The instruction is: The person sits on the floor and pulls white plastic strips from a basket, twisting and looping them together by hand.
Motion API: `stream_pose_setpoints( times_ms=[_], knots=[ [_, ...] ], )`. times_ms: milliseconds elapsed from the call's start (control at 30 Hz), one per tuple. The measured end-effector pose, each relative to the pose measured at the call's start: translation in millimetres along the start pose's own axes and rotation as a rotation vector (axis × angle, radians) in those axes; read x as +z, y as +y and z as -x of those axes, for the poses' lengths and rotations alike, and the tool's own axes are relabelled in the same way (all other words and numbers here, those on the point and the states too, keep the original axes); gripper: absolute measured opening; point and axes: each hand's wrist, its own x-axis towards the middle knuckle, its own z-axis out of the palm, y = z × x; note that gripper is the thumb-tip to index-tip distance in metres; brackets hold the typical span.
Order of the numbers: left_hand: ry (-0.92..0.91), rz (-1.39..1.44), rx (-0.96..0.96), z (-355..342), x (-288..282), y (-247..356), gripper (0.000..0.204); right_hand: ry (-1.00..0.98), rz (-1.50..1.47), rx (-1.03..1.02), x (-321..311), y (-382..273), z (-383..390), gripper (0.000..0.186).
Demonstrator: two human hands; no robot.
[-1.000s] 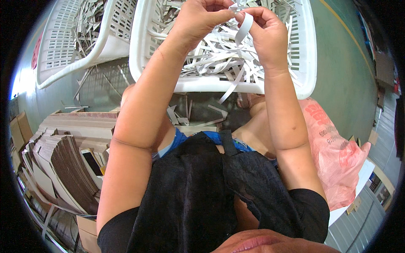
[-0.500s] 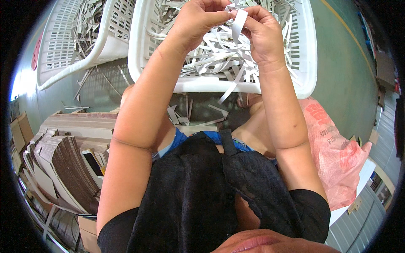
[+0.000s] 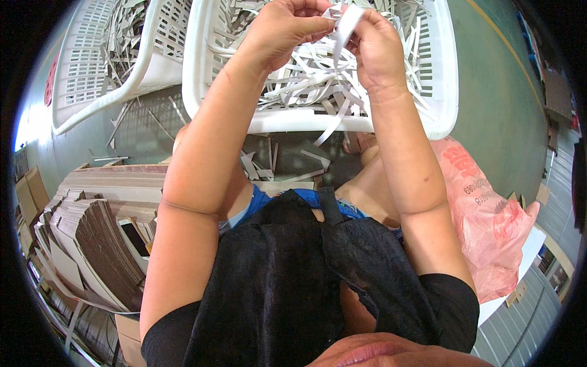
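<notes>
Both hands are held close together over a white plastic basket (image 3: 275, 124) heaped with white strips (image 3: 299, 76). A white strip (image 3: 348, 25), slightly blurred, hangs between them. My left hand (image 3: 287, 30) is closed, thumb and fingers pinching the left end of this strip. Opposite it, my right hand (image 3: 378, 52) is closed on the strip too, its thumb and fingertips partly hidden behind the white band. Another strip (image 3: 333, 122) hangs over the near rim of the basket.
A second white basket (image 3: 92, 101) with greyish strips stands at the left. Stacked cardboard sheets (image 3: 92, 244) lie at my left, a phone (image 3: 132, 235) on them. A pink plastic bag (image 3: 483, 226) is at my right. Loose scraps (image 3: 315, 162) lie on the floor.
My right hand has shifted slightly left and turned a little. The white strip between the hands has swung and tilted; the left hand has hardly moved.
</notes>
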Motion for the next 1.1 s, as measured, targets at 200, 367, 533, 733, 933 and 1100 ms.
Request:
stream_pose_setpoints(
  times_ms=[200,367,533,733,933,1100],
  knots=[
    [-0.01,0.066,-0.117,0.2,-20.8,2.5,0.016,0.167,-0.389,0.102,-59.9,-28.8,-31.6,0.006],
    [0.022,0.197,-0.206,-1.0,-12.6,3.9,0.015,0.464,0.01,-0.614,-55.4,-64.4,-16.8,0.018],
    [-0.054,0.131,-0.295,-0.3,-11.2,4.9,0.011,-0.196,0.921,-1.106,-18.3,-59.0,10.7,0.029],
    [-0.087,0.147,-0.32,1.7,-12.0,3.6,0.018,-0.381,0.972,-1.061,-12.0,-47.8,7.8,0.032],
    [-0.086,0.199,-0.224,0.4,-15.9,3.7,0.022,-0.316,0.963,-0.95,-10.2,-49.6,9.9,0.019],
    [-0.06,0.23,-0.066,2.4,0.4,4.7,0.024,-0.194,0.888,-0.764,-6.1,-45.2,13.2,0.01]
  ],
)
